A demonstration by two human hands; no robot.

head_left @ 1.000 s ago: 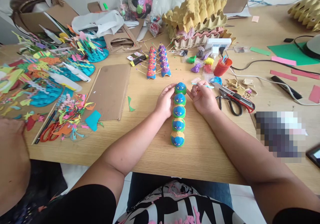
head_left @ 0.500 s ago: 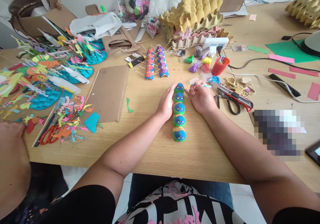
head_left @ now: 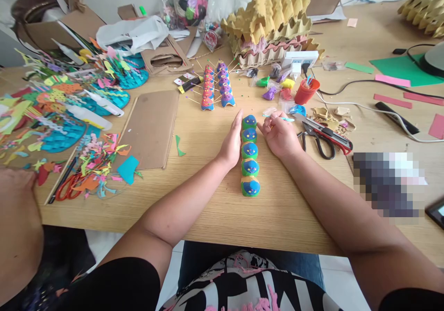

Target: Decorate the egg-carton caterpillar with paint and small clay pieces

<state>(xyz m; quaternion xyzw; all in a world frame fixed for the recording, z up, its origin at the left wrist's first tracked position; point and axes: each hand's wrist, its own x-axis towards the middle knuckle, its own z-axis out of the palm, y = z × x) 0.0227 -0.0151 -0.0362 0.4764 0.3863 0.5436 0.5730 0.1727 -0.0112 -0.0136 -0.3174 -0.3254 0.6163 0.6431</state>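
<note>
A caterpillar made from a strip of egg carton (head_left: pixel 250 150) lies on the table in front of me, its cups green below and blue on top, with small faces. My left hand (head_left: pixel 231 142) rests on edge along its left side, fingers stretched out and holding nothing. At the strip's right side, my right hand (head_left: pixel 280 133) is curled, its fingers closed on a thin light-blue stick (head_left: pixel 287 119). Farther back stand a red-and-blue egg-carton figure (head_left: pixel 208 89) and a purple one (head_left: pixel 225 87), both with pin-like sticks poking out.
Black-handled scissors (head_left: pixel 324 147) and a red utility knife (head_left: pixel 329 133) lie right of my right hand. A red cup (head_left: pixel 306 92) stands behind, near bags of coloured clay (head_left: pixel 269 93). To the left are cardboard (head_left: pixel 149 131) and paper scraps (head_left: pixel 100 158). Another person's arm (head_left: pixel 19 228) is at far left.
My left fingers have straightened and come slightly away from the strip's top end. My right hand stays nearly still with the stick.
</note>
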